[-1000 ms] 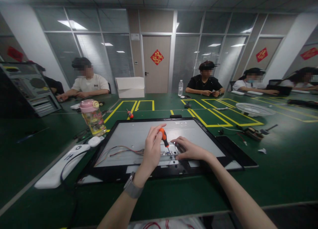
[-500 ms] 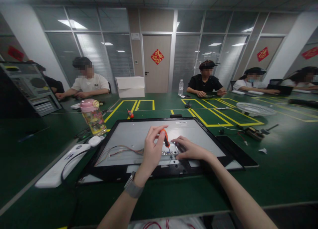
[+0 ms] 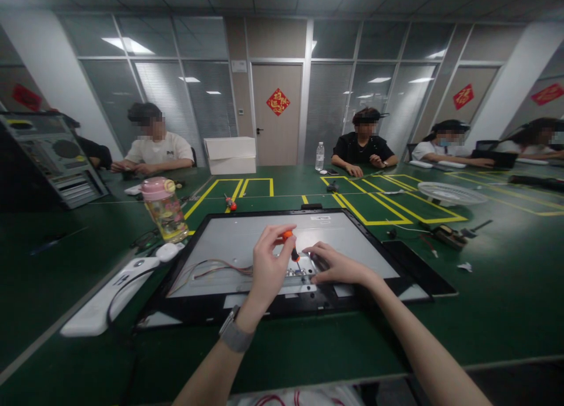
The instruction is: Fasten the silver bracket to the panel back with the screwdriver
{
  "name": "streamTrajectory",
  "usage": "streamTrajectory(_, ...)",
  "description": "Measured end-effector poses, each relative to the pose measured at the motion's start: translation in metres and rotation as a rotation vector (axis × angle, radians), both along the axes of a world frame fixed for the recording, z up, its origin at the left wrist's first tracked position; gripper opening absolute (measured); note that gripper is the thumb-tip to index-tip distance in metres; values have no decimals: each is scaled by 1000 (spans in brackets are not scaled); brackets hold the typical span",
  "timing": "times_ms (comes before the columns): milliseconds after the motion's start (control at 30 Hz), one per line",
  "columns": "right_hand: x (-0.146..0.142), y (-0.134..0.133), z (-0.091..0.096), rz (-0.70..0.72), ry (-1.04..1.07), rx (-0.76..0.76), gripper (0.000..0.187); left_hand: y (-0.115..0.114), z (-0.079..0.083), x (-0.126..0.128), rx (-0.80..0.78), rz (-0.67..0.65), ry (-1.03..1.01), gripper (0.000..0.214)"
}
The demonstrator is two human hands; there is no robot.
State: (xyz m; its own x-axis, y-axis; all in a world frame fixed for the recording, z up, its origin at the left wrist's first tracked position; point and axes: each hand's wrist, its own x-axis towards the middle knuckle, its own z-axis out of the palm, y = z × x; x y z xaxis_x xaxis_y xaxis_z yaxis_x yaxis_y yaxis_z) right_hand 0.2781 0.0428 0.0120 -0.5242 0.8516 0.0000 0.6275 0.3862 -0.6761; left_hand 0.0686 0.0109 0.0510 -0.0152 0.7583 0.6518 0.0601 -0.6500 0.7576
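Note:
My left hand (image 3: 272, 262), a watch on its wrist, pinches the top of an orange and black screwdriver (image 3: 295, 254) between thumb and fingers. The screwdriver leans slightly, and its shaft points down at a metal bracket (image 3: 288, 285) with a row of connectors. My right hand (image 3: 339, 266) grips the right end of this bracket, with the thumb on the near side and the fingers on the far side. Under both hands lies a flat display panel (image 3: 352, 232), silver back up in a black frame. Thin coloured wires (image 3: 220, 265) run left from the bracket, partly behind my left hand.
Left of the panel are a white power strip (image 3: 110, 297) and a pink-lidded bottle (image 3: 165, 212). A black slab (image 3: 418, 268) lies along its right side. Beyond stand a white box (image 3: 230, 156) and a water bottle (image 3: 319, 156). Several people sit across the green table (image 3: 497, 300).
My left fingers have shifted slightly around the screwdriver's top, and its handle stands a little differently. My right hand stays in place. Across the table, two people's hands have moved.

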Motion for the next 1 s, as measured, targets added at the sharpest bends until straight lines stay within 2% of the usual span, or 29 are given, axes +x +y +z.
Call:
streamTrajectory(167,1,1,-2,3,-3,10,71,1,1,-1,37,48,21,14)
streamTrajectory(1000,0,-1,1,-7,-4,-3,71,0,1,0,28,55,31,14)
